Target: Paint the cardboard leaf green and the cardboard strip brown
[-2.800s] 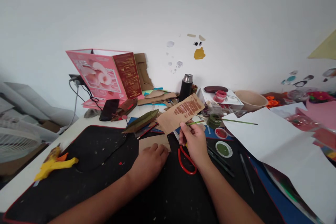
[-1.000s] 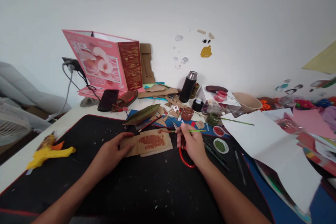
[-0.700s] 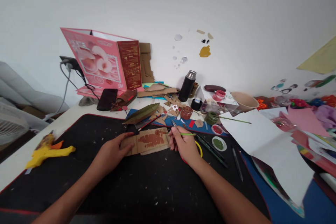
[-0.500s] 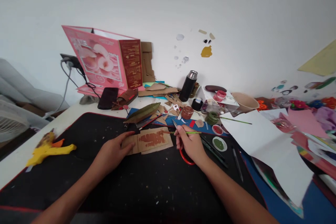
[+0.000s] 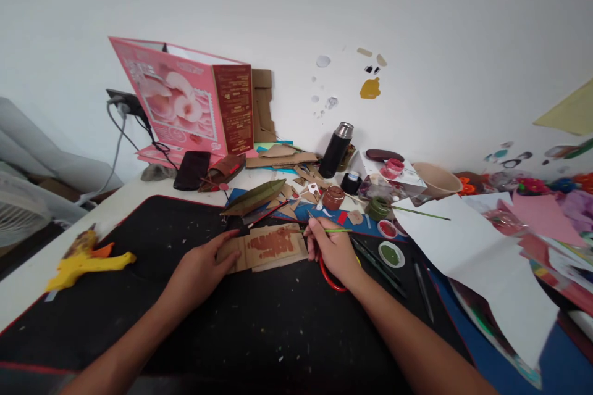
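Observation:
A piece of brown cardboard (image 5: 277,262) lies on the black mat (image 5: 259,333), with reddish-brown paint across its middle. My left hand (image 5: 206,265) grips its left end between thumb and fingers. At the right edge of the cardboard, my right hand (image 5: 328,247) is closed round a thin green paintbrush (image 5: 340,231). Under and beside that hand are the red handles of scissors (image 5: 331,281). An open jar of brown paint (image 5: 333,197) stands just beyond the right hand.
Paint lids, red (image 5: 387,229) and green (image 5: 391,254), lie at the right near dark pens. A yellow glue gun (image 5: 86,262) rests at left. Behind are a large leaf (image 5: 254,196), cardboard scraps, a black flask (image 5: 335,151) and a phone (image 5: 192,170). White paper (image 5: 482,259) covers the right side.
The camera view has shifted slightly. The brush in my right hand has moved a little, and its tip no longer reaches as far over the painted area.

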The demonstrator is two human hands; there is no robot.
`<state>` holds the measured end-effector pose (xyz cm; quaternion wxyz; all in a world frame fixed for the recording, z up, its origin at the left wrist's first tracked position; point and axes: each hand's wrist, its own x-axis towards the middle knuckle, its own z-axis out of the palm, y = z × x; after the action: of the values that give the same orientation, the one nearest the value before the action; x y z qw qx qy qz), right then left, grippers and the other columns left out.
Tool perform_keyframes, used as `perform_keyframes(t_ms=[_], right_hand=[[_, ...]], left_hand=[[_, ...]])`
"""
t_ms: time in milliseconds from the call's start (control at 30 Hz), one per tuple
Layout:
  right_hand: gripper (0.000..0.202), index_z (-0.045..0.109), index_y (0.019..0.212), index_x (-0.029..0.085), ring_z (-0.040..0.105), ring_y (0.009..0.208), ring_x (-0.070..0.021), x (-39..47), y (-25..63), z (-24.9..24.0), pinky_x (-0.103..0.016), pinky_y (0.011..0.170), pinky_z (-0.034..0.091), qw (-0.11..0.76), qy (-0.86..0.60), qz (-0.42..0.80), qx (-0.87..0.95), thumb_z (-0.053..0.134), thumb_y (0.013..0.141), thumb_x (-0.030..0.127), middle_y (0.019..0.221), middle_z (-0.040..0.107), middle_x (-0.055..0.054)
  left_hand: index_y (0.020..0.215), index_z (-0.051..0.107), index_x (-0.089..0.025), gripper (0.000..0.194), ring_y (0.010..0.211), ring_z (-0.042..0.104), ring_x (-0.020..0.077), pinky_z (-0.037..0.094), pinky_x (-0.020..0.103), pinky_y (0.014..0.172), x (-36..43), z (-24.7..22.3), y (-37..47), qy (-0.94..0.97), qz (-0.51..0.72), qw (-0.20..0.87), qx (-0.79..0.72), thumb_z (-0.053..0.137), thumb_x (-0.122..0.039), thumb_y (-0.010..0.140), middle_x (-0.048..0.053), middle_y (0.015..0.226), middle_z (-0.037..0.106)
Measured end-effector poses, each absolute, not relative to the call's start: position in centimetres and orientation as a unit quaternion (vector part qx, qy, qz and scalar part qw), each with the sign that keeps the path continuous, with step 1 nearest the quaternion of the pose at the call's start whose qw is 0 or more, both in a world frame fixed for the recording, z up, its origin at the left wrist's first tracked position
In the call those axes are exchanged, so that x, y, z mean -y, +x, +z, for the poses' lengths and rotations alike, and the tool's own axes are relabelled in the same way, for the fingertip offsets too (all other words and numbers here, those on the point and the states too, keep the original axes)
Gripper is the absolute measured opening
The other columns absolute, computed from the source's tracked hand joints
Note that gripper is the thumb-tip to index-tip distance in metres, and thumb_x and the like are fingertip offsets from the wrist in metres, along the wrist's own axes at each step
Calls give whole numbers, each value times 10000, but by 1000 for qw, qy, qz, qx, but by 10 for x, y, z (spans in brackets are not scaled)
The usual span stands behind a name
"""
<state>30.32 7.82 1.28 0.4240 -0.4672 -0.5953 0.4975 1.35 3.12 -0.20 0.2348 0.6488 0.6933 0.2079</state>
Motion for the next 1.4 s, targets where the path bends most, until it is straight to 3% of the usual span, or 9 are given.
perform_keyframes(t_ms=[367,733,867,1167,1400], right_hand=[[526,626,818,219,559,426,-121,-75,276,14,-217,428,417,407,-439,517,612,536,1016,698,521,565,45],[542,622,824,209,593,421,-137,-80,320,10,-212,402,403,438,-483,481,587,566,985,724,532,580,38],[546,621,826,214,574,428,-133,-76,306,10,-215,418,405,440,-475,490,584,544,997,727,529,572,40],[520,635,828,223,573,452,-134,-74,299,11,-229,452,426,422,-458,484,615,528,1028,691,537,567,44],[508,619,833,212,577,432,-126,-72,308,13,-208,425,405,429,-473,489,594,529,1025,674,524,562,51]], left_hand=[[1424,701,-232,610,975,811,329,595,375,870,-31,-3,13,651,200,220,-698,528,-507,907,79,1144,846],[1437,696,-221,639,827,796,326,570,369,769,-29,-4,13,647,205,219,-701,521,-526,904,79,949,851],[1428,703,-219,635,823,792,320,569,371,792,-29,0,15,640,210,223,-705,528,-518,895,80,981,852],[1443,692,-212,679,605,706,276,525,334,656,-29,6,15,639,197,233,-706,519,-546,878,3,626,715],[1442,693,-186,708,642,716,280,532,347,693,-29,8,17,636,197,234,-708,509,-548,862,40,738,772]])
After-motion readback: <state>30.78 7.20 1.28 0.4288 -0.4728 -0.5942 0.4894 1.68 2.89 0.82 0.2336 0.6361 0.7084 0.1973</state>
